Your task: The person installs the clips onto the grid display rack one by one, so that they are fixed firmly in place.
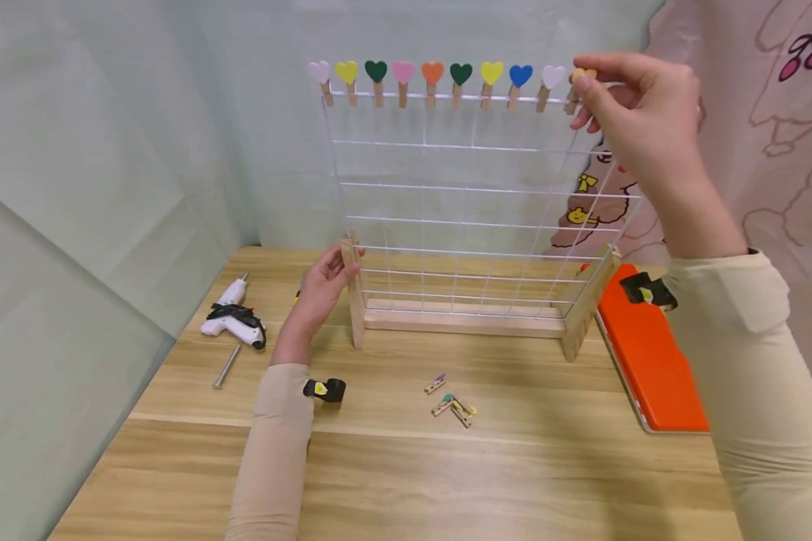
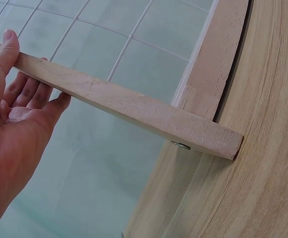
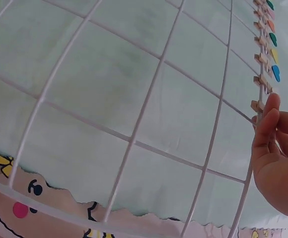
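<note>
My right hand (image 1: 656, 113) pinches a small wooden clothespin (image 1: 571, 104) with an orange-yellow heart, at the top right corner of a white wire grid (image 1: 446, 188). The thumb and fingers partly cover it, also in the right wrist view. Along the top wire, a row of heart clothespins (image 1: 431, 75) in white, yellow, green, pink, orange and blue stands clipped. Low on the left, my left hand (image 1: 319, 289) holds the upper end of the stand's left wooden post (image 2: 124, 101), thumb on one side and fingers on the other. A wooden bar (image 1: 460, 323) carries the grid's bottom.
Several loose clothespins (image 1: 462, 415) lie on the wooden table (image 1: 392, 481) in front of the stand. At the left are a white glue gun (image 1: 233, 323) with a black cord and a metal bolt (image 1: 226, 367). An orange-red case (image 1: 649, 353) lies at the right.
</note>
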### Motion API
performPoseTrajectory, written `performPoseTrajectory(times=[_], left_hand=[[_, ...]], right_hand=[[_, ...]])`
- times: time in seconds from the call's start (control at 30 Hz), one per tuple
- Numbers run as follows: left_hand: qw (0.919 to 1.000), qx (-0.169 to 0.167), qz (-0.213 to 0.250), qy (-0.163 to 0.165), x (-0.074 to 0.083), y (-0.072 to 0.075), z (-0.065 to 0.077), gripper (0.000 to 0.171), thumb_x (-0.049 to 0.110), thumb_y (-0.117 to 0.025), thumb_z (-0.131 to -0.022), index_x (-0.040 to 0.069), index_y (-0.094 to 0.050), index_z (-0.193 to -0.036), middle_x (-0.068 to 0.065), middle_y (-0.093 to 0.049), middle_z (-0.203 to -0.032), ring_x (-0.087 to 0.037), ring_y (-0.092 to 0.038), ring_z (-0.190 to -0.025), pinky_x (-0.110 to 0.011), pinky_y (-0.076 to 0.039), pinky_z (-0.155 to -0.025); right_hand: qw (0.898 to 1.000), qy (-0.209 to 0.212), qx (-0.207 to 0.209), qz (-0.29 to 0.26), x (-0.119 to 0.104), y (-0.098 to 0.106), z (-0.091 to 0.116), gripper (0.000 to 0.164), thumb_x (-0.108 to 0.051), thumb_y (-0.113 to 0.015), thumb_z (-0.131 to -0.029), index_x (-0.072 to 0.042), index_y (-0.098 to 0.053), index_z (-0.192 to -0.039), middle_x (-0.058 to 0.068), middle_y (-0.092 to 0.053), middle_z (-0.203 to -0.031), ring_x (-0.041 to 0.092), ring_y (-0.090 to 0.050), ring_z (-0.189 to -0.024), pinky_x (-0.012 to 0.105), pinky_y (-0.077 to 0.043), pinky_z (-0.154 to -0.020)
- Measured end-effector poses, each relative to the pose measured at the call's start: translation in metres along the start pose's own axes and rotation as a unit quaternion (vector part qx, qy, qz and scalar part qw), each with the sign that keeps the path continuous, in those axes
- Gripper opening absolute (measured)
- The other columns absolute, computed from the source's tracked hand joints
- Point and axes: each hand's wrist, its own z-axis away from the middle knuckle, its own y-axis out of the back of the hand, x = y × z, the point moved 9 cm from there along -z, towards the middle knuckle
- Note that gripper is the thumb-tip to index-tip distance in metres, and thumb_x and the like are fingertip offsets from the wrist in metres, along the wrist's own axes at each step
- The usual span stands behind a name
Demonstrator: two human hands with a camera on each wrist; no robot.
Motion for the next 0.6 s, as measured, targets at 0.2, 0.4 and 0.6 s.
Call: performPoseTrajectory(times=[0.2, 0.4, 0.6], left_hand=[[1.0, -0.004, 0.004, -0.005, 0.001, -0.002, 0.0, 0.046, 0.029, -0.054, -0.085, 0.015, -0.042, -0.127, -0.003, -0.044, -0.13, -0.011, -0.034, -0.123, -0.034, -0.029, -0.101], [1.0, -0.002, 0.002, -0.001, 0.002, -0.002, -0.001, 0.045, 0.029, -0.053, -0.085, 0.016, -0.043, -0.126, -0.002, -0.044, -0.13, -0.01, -0.034, -0.123, -0.033, -0.029, -0.101], [1.0, -0.001, -0.003, 0.005, -0.001, -0.001, 0.0, 0.044, 0.03, -0.052, -0.085, 0.018, -0.043, -0.126, 0.0, -0.044, -0.13, -0.009, -0.034, -0.123, -0.033, -0.028, -0.101]], right_hand=[[0.997, 0.073, 0.036, 0.007, 0.003, 0.005, 0.016, 0.039, -0.015, -0.061, -0.08, -0.018, -0.054, -0.118, 0.001, -0.056, -0.107, 0.009, -0.056, -0.082, 0.011, -0.044, -0.069], [0.988, 0.145, 0.041, -0.024, 0.02, -0.002, 0.053, 0.036, 0.0, -0.06, -0.078, -0.007, -0.057, -0.113, 0.008, -0.056, -0.109, 0.01, -0.055, -0.083, 0.015, -0.046, -0.072], [0.978, 0.175, -0.107, 0.032, 0.07, -0.081, 0.108, 0.034, -0.002, -0.064, -0.076, -0.005, -0.059, -0.109, 0.008, -0.063, -0.097, 0.005, -0.057, -0.07, 0.014, -0.045, -0.058]])
